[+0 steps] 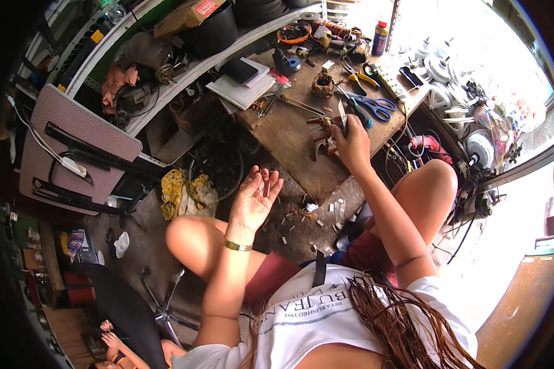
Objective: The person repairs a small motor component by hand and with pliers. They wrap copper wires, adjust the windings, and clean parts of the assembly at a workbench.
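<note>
My left hand [252, 202] is palm up above the floor in front of the table, its fingers curled round a small reddish-brown piece [266, 186]. At the table's near edge, my right hand [353, 146] grips a knife [342, 111] whose pale blade points away from me. A copper-coloured part [320, 126] with several prongs lies right beside that hand; whether the fingers touch it I cannot tell. Just beyond are blue-handled scissors [380, 108], yellow-handled pliers [358, 83] and a small wound coil [322, 85].
The wooden table [283, 138] also bears a spray can [380, 38], a white notebook [243, 83] and a power strip [391, 83]. Small pale scraps [331, 208] litter the floor. A yellow cloth [188, 192] lies at left, and another person's hand [112, 338] shows at lower left.
</note>
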Available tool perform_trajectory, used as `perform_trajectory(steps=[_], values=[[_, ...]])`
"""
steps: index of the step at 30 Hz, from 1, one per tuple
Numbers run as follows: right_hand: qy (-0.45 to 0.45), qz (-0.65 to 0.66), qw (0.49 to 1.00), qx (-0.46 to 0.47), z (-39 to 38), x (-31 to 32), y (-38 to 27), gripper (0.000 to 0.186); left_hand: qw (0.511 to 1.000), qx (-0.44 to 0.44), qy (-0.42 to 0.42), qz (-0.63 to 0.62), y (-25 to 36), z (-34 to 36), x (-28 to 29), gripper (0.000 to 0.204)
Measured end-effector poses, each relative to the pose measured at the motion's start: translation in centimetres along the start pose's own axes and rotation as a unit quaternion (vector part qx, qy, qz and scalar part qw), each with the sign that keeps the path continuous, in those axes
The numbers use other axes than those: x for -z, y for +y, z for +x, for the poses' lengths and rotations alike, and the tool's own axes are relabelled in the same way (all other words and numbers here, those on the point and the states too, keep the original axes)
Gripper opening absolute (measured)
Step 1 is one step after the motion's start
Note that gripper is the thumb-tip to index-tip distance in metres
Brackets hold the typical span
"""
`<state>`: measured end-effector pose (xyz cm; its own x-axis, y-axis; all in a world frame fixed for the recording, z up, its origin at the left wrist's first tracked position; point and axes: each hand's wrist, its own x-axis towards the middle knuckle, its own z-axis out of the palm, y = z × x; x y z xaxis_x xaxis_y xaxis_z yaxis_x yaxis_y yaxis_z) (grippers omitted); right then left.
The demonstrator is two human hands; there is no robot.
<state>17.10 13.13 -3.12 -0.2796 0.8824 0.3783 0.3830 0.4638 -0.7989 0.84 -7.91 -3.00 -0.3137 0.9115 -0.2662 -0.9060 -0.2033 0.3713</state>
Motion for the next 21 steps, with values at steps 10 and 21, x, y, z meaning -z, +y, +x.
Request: perform_trajectory(steps=[10, 21], values=[[-0.323, 0.317, 0.89, -0.057, -6.5, -0.1, -6.6, 0.025, 0.997, -0.06, -0.051, -0.017, -4.8, 0.9, -2.2, 0.029], [-0.275, 0.125, 0.937, 0.178, -5.0, 2.2, -6.6, 0.033, 0.961, -0.061, 0.008, 0.268, -3.1, 0.5, -3.5, 0.028]])
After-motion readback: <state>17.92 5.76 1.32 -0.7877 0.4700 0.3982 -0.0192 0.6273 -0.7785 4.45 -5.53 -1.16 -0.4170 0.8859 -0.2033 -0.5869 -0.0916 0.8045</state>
